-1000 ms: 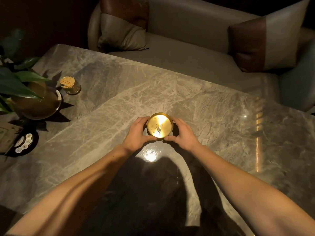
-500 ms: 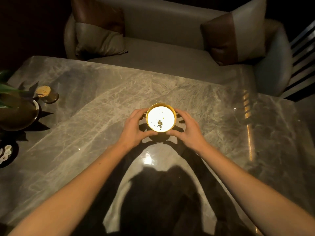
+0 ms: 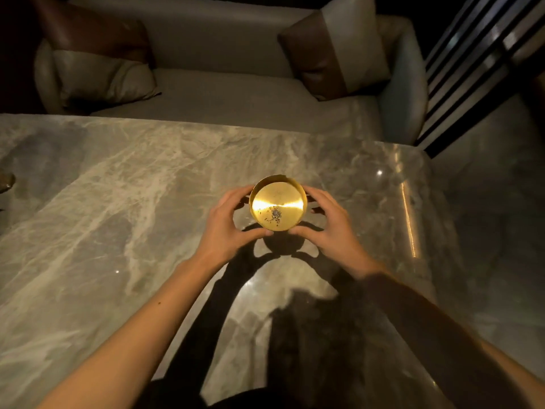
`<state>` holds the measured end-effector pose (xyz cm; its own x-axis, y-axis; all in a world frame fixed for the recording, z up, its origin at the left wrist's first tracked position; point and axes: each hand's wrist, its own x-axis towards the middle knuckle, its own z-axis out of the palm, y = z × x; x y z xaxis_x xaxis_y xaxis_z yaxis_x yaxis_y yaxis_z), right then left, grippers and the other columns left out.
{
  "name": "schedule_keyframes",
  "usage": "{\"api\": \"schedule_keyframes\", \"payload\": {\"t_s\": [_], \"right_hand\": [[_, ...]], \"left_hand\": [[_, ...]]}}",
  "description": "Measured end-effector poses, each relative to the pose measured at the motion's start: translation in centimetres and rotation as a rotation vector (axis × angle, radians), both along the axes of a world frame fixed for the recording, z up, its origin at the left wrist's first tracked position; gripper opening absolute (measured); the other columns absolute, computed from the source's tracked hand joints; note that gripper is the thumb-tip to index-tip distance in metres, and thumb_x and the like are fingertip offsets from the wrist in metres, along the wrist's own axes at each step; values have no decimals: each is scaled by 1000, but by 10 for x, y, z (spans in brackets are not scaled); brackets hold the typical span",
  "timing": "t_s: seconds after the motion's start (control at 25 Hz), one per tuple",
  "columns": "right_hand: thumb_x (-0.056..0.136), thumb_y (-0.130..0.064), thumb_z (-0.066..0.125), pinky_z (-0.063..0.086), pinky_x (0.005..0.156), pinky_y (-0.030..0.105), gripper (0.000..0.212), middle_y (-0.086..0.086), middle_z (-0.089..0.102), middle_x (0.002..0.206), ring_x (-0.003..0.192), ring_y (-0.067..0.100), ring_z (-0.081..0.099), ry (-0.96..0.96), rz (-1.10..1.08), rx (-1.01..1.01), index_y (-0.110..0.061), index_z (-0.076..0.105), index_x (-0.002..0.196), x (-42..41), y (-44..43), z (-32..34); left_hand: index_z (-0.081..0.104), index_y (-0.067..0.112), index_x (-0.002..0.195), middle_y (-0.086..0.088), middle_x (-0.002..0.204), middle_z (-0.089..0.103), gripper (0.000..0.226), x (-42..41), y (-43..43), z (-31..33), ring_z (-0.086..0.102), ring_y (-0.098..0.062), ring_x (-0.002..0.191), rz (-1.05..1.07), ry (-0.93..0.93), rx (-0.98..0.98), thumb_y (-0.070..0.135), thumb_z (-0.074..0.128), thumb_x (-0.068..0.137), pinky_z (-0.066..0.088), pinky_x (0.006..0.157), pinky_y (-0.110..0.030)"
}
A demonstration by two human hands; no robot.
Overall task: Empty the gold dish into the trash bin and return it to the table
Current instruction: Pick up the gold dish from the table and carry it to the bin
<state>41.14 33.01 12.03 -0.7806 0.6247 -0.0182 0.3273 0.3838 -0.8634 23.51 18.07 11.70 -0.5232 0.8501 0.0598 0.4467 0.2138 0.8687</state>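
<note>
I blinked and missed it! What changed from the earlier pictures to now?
The gold dish has risen off the table; its shadow now lies below it. Both the left hand and right hand still hold it, and the crumbs remain inside.

Gold dish [image 3: 278,202]: polished yellow-gold inside and out, with a bright pale band of glare across its floor and a small cluster of dark grey specks [image 3: 275,214] just nearer the viewer than that band. Table [image 3: 124,202] beneath the dish: grey-green marble, veined in cream and pale tan streaks, glossy. Sofa [image 3: 236,98] beyond the table: plain muted grey-beige. Cushion [image 3: 97,63] on the sofa, left of the dish: brown above, beige below. Cushion [image 3: 333,51] right of the dish: brown and off-white halves.
</note>
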Motion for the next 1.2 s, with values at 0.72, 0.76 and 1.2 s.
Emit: {"api": "schedule_keyframes", "payload": {"t_s": [0.72, 0.76, 1.2], "right_hand": [[71, -32, 83, 47, 105, 46, 85, -3, 46, 144, 128, 13, 47, -72, -222, -21, -26, 42, 144, 106, 36, 13], [71, -32, 83, 47, 104, 45, 84, -4, 47, 143, 127, 13, 48, -74, -222, -18, -26, 42, 144, 111, 38, 14], [70, -31, 85, 47, 104, 32, 83, -12, 45, 139, 126, 10, 49, -37, -242, -24, -34, 41, 141, 217, 102, 11]], "left_hand": [[52, 29, 134, 12, 126, 56, 84, 79, 75, 4, 53, 0, 115, -212, -89, 51, 38, 89, 59, 42, 99, -13], [52, 28, 134, 12, 126, 55, 85, 83, 77, 4, 54, -1, 115, -215, -103, 50, 38, 89, 58, 41, 99, -13], [50, 31, 134, 23, 123, 52, 86, 187, 146, 7, 54, 1, 115, -247, -91, 28, 43, 86, 58, 40, 100, -12]]}}
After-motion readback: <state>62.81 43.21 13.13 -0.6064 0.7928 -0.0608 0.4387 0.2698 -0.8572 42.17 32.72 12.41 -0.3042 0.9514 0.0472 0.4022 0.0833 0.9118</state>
